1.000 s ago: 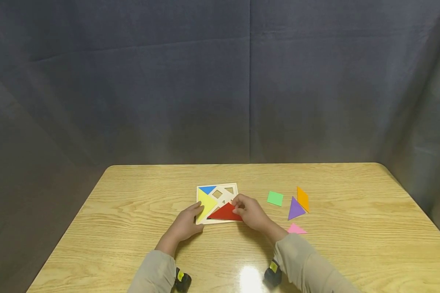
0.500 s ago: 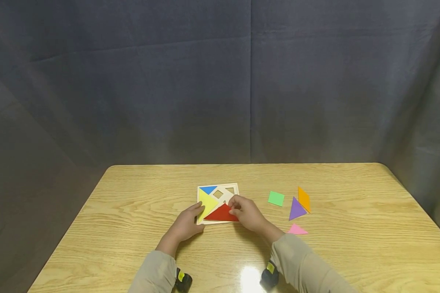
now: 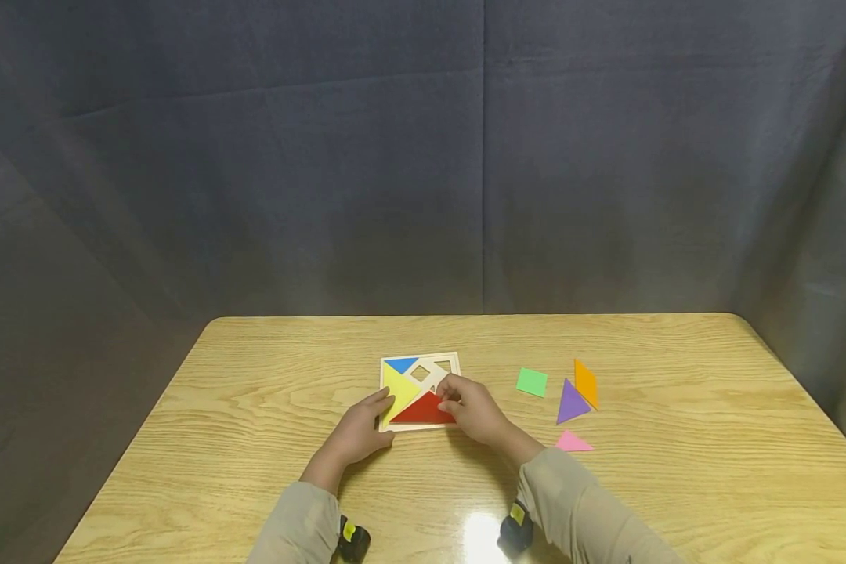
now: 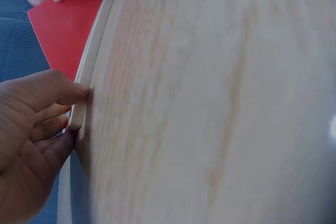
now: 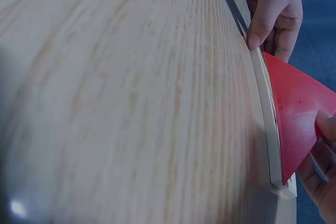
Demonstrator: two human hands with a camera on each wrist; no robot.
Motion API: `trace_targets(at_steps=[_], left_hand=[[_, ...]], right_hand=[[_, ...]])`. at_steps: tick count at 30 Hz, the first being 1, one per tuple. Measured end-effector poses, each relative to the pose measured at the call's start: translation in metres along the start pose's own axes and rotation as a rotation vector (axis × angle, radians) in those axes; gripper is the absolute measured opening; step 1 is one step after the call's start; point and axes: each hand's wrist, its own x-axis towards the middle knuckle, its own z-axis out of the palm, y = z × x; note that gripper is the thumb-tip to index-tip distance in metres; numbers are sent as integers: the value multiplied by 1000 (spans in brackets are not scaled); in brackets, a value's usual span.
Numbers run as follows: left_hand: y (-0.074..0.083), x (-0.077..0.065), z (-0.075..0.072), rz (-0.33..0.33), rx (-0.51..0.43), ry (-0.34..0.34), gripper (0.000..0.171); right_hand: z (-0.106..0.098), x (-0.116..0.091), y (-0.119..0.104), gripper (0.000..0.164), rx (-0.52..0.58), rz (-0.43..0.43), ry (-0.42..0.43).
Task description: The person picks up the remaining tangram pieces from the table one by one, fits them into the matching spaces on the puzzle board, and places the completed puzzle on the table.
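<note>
A wooden tangram tray (image 3: 410, 428) lies on the table, a yellow triangle (image 3: 399, 388) and a blue triangle (image 3: 402, 365) set along its left side. My left hand (image 3: 356, 431) grips the tray's near left corner, thumb on the near rim in the left wrist view. Between thumb and fingers, my right hand (image 3: 474, 409) pinches a large red triangle (image 3: 419, 409) over the near part of the tray. The right wrist view shows that red triangle (image 5: 299, 111) slanting up from the near rim, its long edge close along it. Cutouts show in the tray's far right part.
Right of the tray lie a green square (image 3: 532, 382), a purple triangle (image 3: 572, 403), an orange parallelogram (image 3: 586, 385) and a pink triangle (image 3: 574, 442). A dark curtain (image 3: 423, 172) hangs behind the wooden table (image 3: 254, 392).
My right hand has moved the red triangle left and lower, its left tip now close beside the yellow triangle. My left hand has stayed on the tray corner.
</note>
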Motion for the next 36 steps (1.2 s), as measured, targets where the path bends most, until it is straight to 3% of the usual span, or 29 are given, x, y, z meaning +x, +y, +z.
trace_targets(at_steps=[15, 36], left_hand=[[-2, -1, 1, 44, -6, 10, 56], [0, 0, 0, 18, 1, 8, 56]], right_hand=[[2, 1, -2, 13, -10, 6, -18], [5, 5, -2, 12, -22, -1, -35]])
